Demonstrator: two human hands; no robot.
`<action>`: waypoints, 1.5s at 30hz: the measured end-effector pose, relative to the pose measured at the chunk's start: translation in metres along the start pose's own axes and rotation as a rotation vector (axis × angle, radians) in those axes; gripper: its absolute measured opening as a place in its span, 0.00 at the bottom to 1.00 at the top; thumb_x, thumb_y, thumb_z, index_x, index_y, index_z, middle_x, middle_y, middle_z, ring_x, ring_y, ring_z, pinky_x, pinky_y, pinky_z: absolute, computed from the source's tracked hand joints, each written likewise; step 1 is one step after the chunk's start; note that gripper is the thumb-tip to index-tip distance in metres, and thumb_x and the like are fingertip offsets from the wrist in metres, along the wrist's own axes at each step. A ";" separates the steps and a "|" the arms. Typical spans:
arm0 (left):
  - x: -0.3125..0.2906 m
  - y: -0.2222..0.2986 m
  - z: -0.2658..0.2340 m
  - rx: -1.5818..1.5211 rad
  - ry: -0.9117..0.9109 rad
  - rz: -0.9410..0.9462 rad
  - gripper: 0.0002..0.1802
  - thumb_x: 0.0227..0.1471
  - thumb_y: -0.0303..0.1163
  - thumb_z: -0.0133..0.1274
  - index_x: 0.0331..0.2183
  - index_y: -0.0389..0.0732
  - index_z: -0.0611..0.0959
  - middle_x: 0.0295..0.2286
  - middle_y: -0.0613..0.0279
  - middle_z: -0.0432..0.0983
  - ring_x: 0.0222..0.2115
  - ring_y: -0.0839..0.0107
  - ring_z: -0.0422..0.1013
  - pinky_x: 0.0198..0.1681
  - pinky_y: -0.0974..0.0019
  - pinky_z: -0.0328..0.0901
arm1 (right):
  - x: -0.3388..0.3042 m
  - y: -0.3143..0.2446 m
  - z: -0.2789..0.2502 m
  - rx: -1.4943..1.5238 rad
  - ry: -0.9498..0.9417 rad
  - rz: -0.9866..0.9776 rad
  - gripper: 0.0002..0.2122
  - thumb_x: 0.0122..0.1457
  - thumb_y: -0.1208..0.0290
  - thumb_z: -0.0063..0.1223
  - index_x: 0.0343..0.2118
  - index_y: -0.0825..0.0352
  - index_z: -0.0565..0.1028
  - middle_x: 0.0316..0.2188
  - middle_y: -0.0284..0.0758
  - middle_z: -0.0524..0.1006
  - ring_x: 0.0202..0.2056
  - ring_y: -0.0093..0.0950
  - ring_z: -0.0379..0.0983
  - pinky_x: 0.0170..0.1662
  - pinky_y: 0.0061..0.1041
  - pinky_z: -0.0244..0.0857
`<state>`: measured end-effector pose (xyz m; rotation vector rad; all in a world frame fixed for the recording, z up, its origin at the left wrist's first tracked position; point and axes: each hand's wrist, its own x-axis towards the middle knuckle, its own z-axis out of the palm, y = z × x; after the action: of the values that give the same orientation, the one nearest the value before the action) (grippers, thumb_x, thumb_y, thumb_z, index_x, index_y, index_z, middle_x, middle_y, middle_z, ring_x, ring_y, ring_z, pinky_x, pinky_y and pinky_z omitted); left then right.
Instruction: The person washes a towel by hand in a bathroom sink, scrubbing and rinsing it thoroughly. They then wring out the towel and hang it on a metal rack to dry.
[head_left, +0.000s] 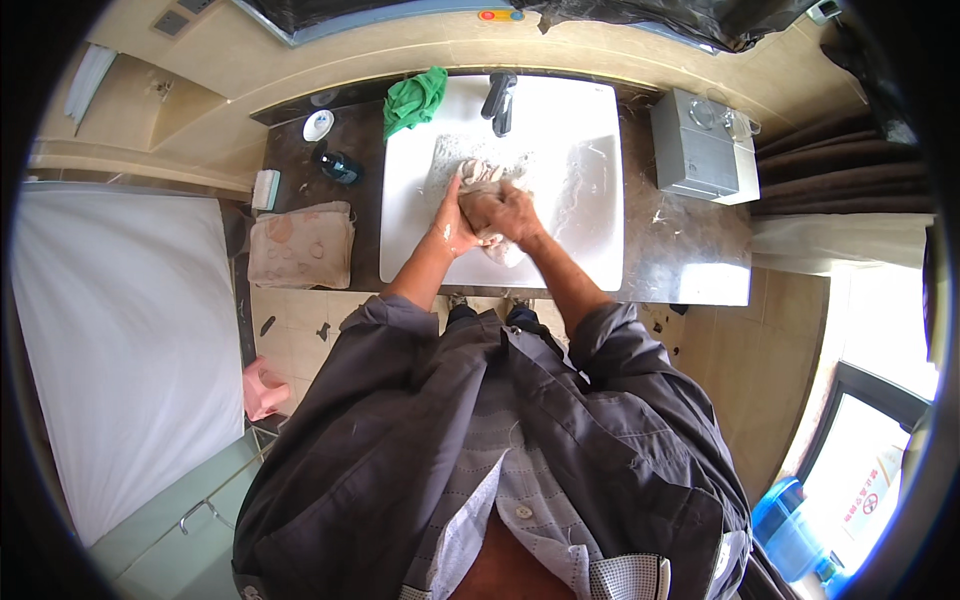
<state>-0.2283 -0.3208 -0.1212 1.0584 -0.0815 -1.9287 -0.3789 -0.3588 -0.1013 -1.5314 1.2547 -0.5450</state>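
Observation:
Both my hands are down in a white rectangular sink (590, 250) set in a dark stone counter. My left hand (450, 222) and my right hand (505, 212) are closed together on a wet, pale wadded cloth (483, 174), which bunches above and below my fingers. Soapy water (445, 155) lies on the basin floor around it. A dark tap (499, 100) stands at the back of the sink, just beyond the cloth.
A green cloth (415, 98) hangs over the sink's back left corner. On the counter to the left lie a folded beige towel (300, 245), a dark bottle (338, 166) and a small white dish (318, 125). A grey box (692, 145) sits at right.

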 end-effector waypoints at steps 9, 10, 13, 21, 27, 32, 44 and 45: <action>0.072 -0.034 -0.010 -0.265 -0.681 0.315 0.31 0.69 0.54 0.34 0.58 0.41 0.72 0.53 0.58 0.74 0.54 0.60 0.69 0.59 0.52 0.63 | -0.016 -0.066 -0.001 -0.549 0.058 0.081 0.31 0.63 0.38 0.41 0.46 0.68 0.75 0.36 0.55 0.81 0.41 0.51 0.80 0.49 0.44 0.73; 0.058 -0.032 0.016 -0.190 -0.307 0.158 0.31 0.68 0.56 0.36 0.56 0.41 0.74 0.52 0.57 0.76 0.51 0.60 0.72 0.56 0.52 0.67 | -0.006 -0.039 -0.011 -0.520 0.196 0.115 0.30 0.64 0.40 0.41 0.44 0.68 0.76 0.33 0.53 0.82 0.40 0.51 0.80 0.48 0.44 0.73; 0.026 -0.019 0.046 -0.086 0.151 0.059 0.29 0.69 0.55 0.39 0.55 0.41 0.75 0.52 0.57 0.76 0.50 0.63 0.75 0.52 0.55 0.73 | -0.001 -0.022 -0.020 -0.471 0.237 0.058 0.28 0.63 0.42 0.45 0.42 0.68 0.77 0.34 0.52 0.82 0.41 0.50 0.80 0.49 0.44 0.71; 0.023 -0.003 -0.015 0.035 0.293 0.184 0.38 0.66 0.59 0.42 0.66 0.44 0.63 0.60 0.52 0.65 0.60 0.54 0.65 0.57 0.39 0.66 | 0.011 0.009 -0.076 -0.532 0.301 0.155 0.30 0.55 0.49 0.65 0.57 0.60 0.71 0.49 0.47 0.77 0.49 0.45 0.76 0.51 0.42 0.70; -0.002 -0.003 -0.005 0.017 0.155 0.059 0.45 0.62 0.62 0.48 0.69 0.51 0.54 0.66 0.53 0.51 0.65 0.47 0.53 0.53 0.28 0.64 | 0.005 0.031 -0.047 -0.561 0.141 0.106 0.38 0.54 0.52 0.66 0.67 0.51 0.61 0.59 0.44 0.65 0.58 0.44 0.69 0.58 0.41 0.67; -0.001 -0.006 0.000 0.004 0.146 0.035 0.45 0.58 0.69 0.47 0.65 0.48 0.64 0.60 0.57 0.64 0.60 0.52 0.62 0.55 0.32 0.62 | 0.020 0.030 -0.033 -0.259 0.033 0.086 0.31 0.51 0.48 0.67 0.51 0.66 0.77 0.39 0.44 0.83 0.41 0.40 0.81 0.47 0.35 0.74; 0.013 -0.008 0.024 -0.312 -0.122 0.050 0.30 0.68 0.54 0.38 0.60 0.44 0.70 0.53 0.57 0.74 0.54 0.62 0.71 0.57 0.52 0.68 | -0.018 -0.064 0.017 -0.498 -0.049 -0.142 0.18 0.64 0.46 0.48 0.42 0.56 0.79 0.43 0.40 0.80 0.44 0.41 0.79 0.47 0.38 0.74; 0.009 -0.008 0.032 -0.321 -0.066 0.045 0.29 0.69 0.54 0.39 0.60 0.44 0.71 0.53 0.57 0.74 0.53 0.62 0.71 0.56 0.52 0.69 | -0.011 -0.066 0.006 -0.490 -0.020 -0.025 0.15 0.65 0.50 0.47 0.42 0.52 0.81 0.42 0.38 0.80 0.44 0.41 0.79 0.47 0.37 0.74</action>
<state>-0.2581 -0.3331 -0.1102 0.7732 0.1615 -1.8604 -0.3497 -0.3517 -0.0412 -1.9514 1.4224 -0.2425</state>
